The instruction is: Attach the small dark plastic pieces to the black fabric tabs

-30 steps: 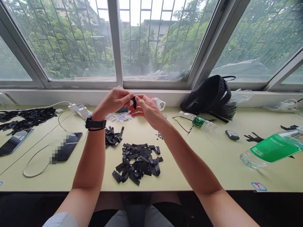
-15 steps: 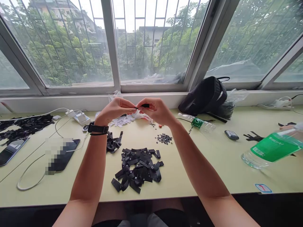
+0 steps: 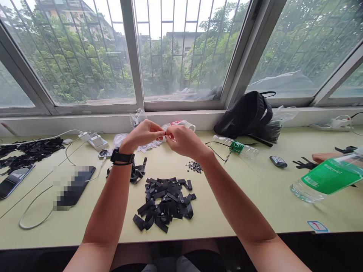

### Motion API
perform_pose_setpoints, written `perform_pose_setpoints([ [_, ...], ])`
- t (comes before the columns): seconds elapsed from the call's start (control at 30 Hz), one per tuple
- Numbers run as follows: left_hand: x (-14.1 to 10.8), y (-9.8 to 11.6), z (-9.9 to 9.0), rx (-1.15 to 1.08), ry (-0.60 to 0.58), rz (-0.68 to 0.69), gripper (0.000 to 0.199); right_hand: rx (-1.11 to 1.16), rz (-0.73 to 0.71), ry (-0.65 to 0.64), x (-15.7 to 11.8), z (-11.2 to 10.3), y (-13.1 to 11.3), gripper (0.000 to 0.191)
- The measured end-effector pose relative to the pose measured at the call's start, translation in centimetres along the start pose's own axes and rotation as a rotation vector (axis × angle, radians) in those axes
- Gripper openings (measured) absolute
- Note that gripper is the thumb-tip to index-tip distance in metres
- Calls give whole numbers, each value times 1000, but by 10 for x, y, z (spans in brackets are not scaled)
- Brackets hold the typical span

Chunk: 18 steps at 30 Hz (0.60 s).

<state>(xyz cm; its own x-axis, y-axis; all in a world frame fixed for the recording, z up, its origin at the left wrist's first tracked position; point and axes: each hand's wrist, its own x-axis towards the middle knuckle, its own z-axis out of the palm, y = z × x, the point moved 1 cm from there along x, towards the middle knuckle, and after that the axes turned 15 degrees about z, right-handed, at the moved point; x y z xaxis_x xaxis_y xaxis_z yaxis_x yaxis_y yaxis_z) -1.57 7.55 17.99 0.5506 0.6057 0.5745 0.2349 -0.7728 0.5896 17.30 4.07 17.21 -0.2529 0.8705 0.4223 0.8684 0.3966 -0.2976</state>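
Note:
My left hand (image 3: 146, 135), with a black watch on its wrist, and my right hand (image 3: 183, 139) meet fingertip to fingertip above the far middle of the table. Both are closed in a pinch, and what lies between the fingers is too small and hidden to name. Nearer me is a pile of black strips (image 3: 167, 202) with small round pieces on some. Small dark round pieces (image 3: 194, 167) lie beneath my right wrist. A smaller heap of black strips (image 3: 138, 172) sits beside my left wrist.
Phones (image 3: 76, 187) and white cables are at the left. A black bag (image 3: 244, 115) leans by the window. A clear bottle with a green label (image 3: 326, 175) stands at the right, with another person's hand (image 3: 326, 156) behind it. Glasses (image 3: 227, 156) lie right of my wrist.
The black strip seen between my fingers is now hidden. My right hand has turned over and moved slightly down and left; my left hand has shifted right. The other person's hand shows more.

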Motion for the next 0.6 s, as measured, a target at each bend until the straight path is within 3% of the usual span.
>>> perform_pose_setpoints([
  [0.1,2,2,2,10,-50,-17,25,-51,36,43,1,0,0,24],
  [0.6,2,15,5,27,-26,45,24,-98,0,50,-3,-4,-2,30],
])
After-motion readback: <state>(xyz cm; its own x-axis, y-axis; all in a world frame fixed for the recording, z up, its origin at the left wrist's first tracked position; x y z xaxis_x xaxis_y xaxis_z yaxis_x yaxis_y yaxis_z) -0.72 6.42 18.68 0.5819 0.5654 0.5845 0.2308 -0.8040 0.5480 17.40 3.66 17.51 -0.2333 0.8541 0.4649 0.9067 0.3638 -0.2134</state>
